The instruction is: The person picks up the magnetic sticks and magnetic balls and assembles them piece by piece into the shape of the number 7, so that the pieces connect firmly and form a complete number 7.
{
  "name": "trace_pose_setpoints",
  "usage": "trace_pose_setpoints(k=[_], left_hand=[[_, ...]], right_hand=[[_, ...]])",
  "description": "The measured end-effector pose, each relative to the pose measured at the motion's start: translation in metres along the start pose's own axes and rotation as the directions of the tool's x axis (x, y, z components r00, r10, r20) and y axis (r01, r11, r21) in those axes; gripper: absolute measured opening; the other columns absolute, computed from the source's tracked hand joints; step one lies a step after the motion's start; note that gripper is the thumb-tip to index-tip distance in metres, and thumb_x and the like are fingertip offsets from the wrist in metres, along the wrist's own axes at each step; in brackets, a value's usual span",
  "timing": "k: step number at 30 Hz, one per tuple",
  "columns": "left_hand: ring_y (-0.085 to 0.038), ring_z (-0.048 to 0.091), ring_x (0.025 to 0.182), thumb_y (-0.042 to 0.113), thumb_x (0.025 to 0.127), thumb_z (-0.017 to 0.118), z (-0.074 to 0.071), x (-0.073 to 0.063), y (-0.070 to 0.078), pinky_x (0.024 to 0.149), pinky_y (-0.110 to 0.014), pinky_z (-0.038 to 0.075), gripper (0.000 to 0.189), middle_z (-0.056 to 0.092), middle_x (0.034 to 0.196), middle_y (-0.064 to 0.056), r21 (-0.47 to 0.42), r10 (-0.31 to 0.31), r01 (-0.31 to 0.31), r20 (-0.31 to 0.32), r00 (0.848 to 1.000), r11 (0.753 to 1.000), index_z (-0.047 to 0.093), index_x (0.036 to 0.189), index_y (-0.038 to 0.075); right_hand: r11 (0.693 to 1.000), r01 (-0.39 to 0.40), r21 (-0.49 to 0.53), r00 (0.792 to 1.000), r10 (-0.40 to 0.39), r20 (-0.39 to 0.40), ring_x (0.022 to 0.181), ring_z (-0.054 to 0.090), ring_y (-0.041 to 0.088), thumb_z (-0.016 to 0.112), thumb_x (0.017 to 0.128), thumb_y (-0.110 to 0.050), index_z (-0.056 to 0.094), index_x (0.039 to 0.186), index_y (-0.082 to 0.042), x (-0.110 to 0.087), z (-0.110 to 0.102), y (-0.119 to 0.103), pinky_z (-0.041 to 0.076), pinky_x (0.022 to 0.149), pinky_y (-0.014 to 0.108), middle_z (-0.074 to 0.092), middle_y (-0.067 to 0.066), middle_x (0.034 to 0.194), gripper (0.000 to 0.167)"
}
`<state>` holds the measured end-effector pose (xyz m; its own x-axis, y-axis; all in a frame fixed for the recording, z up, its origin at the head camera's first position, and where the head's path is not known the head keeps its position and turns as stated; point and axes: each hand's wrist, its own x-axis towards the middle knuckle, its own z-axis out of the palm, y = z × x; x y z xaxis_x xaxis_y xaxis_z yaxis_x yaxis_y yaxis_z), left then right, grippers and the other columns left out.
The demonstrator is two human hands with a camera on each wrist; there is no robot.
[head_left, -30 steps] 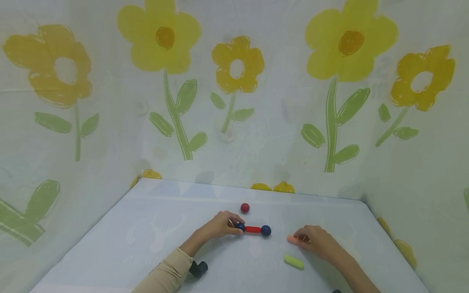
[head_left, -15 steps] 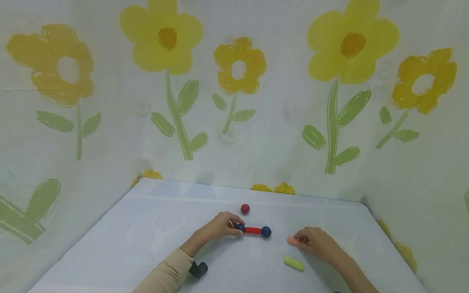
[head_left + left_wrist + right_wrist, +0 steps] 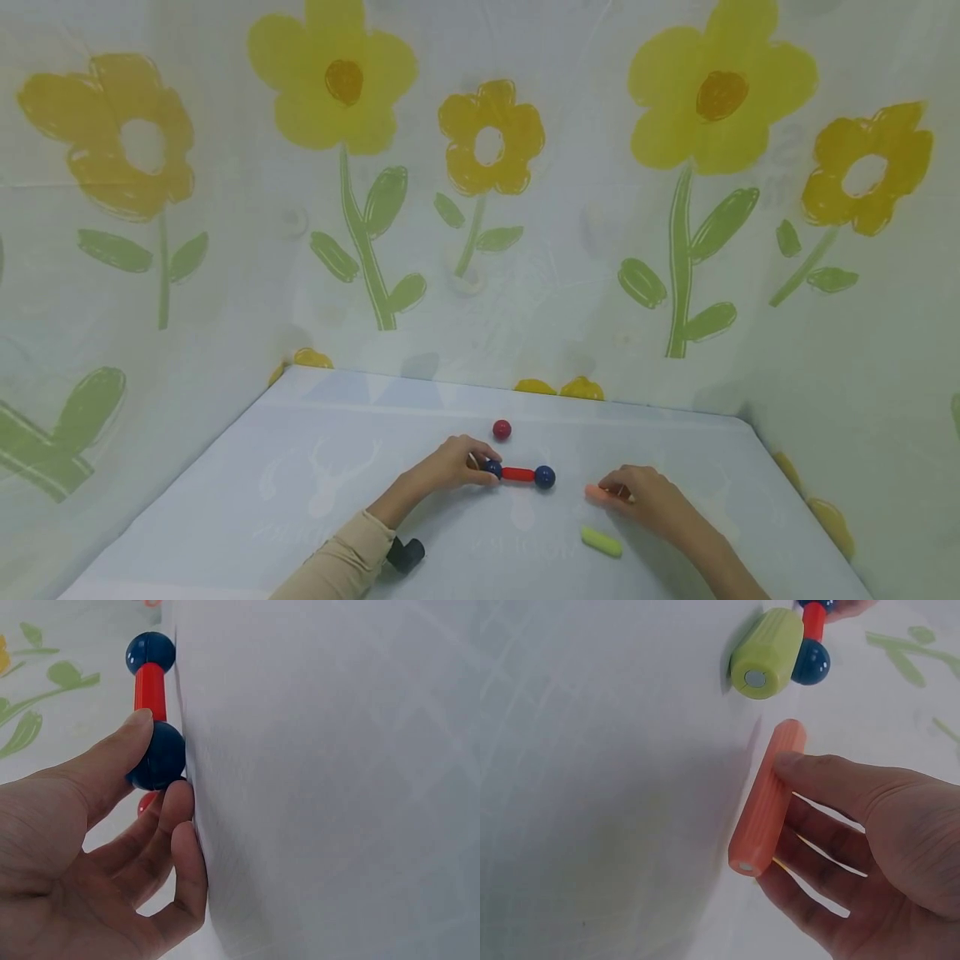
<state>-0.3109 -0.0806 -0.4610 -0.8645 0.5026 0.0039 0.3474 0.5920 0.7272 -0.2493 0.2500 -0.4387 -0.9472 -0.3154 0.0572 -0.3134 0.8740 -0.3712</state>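
Observation:
My left hand (image 3: 453,462) pinches a dark blue ball (image 3: 161,761) between thumb and fingers. A red magnetic rod (image 3: 518,474) joins that ball to a second blue ball (image 3: 544,477) on its right. On the other side, my right hand (image 3: 651,498) holds an orange magnetic rod (image 3: 769,802) by thumb and fingers, apart from the second ball. The metal tip of this rod shows in the right wrist view. A yellow-green rod (image 3: 602,542) lies on the table, nearer to me than the orange one. Behind the joined pieces sits a red ball (image 3: 502,430).
A black, bent piece (image 3: 406,554) lies beside the left forearm, partly hidden by the sleeve. The white table (image 3: 322,417) meets a flower-printed cloth (image 3: 540,317) along its back and sides.
The right hand and its orange rod have shifted very slightly left. The left hand keeps its hold on the blue ball and has hardly moved.

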Motion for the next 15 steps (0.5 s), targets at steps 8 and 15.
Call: trace_pose_setpoints(k=[8,15], left_hand=[[-0.012,0.059,0.081,0.025,0.083,0.079,0.0001,-0.0005,0.0007,0.07,-0.023,0.053,0.031,0.069,0.092,0.003,0.0,-0.005,0.005,-0.002,1.0,1.0,0.074,0.112,0.016],[-0.012,0.058,0.08,0.025,0.083,0.079,0.001,-0.0006,0.0,0.07,-0.023,0.053,0.031,0.068,0.092,0.003,0.011,-0.005,0.005,-0.006,1.0,1.0,0.074,0.112,0.016]], right_hand=[[1.0,0.029,0.007,0.999,-0.029,-0.013,0.071,0.054,0.0,0.075,0.084,-0.018,0.076,0.097,-0.016,-0.0015,-0.0007,-0.0036,0.05,0.066,0.018,0.069,-0.012,0.084,0.013],[1.0,0.026,0.017,0.999,-0.026,-0.023,0.07,0.053,0.001,0.076,0.085,-0.023,0.077,0.097,-0.016,-0.0001,0.0005,-0.0083,0.05,0.065,0.018,0.069,-0.013,0.082,0.014]])
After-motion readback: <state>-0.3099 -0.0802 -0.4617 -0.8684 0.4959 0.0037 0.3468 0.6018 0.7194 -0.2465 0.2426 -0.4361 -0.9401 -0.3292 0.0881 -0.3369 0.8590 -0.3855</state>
